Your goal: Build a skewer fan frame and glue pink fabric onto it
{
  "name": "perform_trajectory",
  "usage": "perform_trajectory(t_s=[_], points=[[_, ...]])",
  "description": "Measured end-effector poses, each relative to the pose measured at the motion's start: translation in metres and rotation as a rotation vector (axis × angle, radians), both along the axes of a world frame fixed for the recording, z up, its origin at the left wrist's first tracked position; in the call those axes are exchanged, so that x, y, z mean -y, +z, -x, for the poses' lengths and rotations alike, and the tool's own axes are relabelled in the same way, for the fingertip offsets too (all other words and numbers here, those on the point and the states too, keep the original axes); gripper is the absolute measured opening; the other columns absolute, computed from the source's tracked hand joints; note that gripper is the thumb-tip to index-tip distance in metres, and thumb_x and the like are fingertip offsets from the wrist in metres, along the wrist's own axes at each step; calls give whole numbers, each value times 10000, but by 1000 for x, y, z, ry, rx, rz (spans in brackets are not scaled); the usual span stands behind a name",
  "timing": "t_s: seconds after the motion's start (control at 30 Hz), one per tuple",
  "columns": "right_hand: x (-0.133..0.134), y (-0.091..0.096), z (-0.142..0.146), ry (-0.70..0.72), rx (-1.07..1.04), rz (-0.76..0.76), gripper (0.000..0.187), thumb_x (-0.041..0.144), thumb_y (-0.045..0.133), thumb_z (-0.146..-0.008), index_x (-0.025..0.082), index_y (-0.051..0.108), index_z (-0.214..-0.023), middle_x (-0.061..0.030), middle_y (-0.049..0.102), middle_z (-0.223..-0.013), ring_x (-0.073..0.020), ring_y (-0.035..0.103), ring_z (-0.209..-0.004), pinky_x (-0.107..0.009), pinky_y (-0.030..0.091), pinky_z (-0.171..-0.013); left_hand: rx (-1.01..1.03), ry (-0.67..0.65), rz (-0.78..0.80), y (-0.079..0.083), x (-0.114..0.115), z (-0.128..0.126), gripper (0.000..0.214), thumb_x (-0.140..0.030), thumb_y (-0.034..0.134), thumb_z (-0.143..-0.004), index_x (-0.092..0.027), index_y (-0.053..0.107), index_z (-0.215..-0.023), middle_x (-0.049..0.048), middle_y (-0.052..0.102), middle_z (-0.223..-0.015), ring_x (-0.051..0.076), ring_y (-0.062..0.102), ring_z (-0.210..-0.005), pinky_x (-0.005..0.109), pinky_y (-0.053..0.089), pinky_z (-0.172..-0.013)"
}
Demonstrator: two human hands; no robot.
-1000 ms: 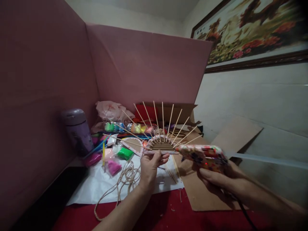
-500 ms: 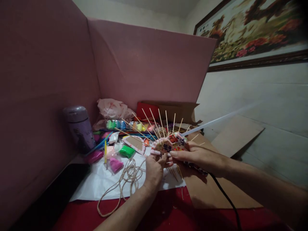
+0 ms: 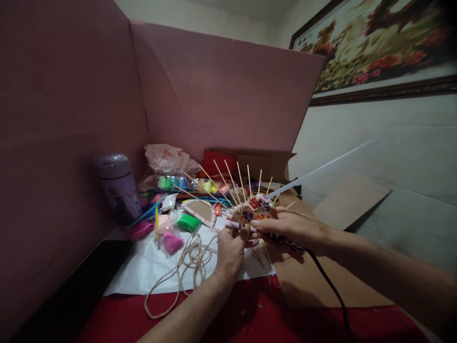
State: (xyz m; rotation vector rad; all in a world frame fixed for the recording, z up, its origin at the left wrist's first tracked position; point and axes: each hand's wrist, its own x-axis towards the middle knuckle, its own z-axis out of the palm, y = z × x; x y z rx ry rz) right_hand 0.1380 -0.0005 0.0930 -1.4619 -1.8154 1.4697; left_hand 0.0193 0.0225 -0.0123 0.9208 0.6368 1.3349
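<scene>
- Holding on both sides here: the left hand (image 3: 230, 245) pinches the lower edge of a half-round cardboard piece edged in pale pink fabric (image 3: 233, 223), just off centre toward five o'clock.
- The right hand (image 3: 289, 226) is wrapped around a flower-patterned glue gun (image 3: 262, 205), its long translucent glue stick (image 3: 317, 170) poking out toward two o'clock and its black cord (image 3: 333, 285) trailing off toward four.
- Done, by the look of it: the pink edging is on, and a fan of thin pale wooden sticks (image 3: 241, 182), roughly ten in sight, spreads from ten o'clock round to two.
- Under way, I'd judge: gluing on that piece. The gun covers most of its face, so nozzle contact and fresh glue can't be told.
- Left over: a second pink-edged cardboard panel (image 3: 203, 213) lies apart at nine o'clock from the piece, no sticks seen fixed to it.
- Loose tan wooden sticks (image 3: 258, 257) lie at five o'clock, and a tangled coil of brown twine (image 3: 194, 252) sits at eight, both apparently unused; the build looks partway along.
</scene>
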Motion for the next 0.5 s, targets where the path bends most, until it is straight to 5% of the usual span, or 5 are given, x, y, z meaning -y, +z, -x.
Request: perform_trajectory(t_s=[0.5], points=[[-5,-1,2,35,17,5,326,379,455,-772,154,453,-537,58,394,-376,-44,352,-255,-146,287,-221,-18,7,16,1,1,0,355,-353,663,-617,-57,626,-809,88,656,-658,179,631,-580,286,522,-554]])
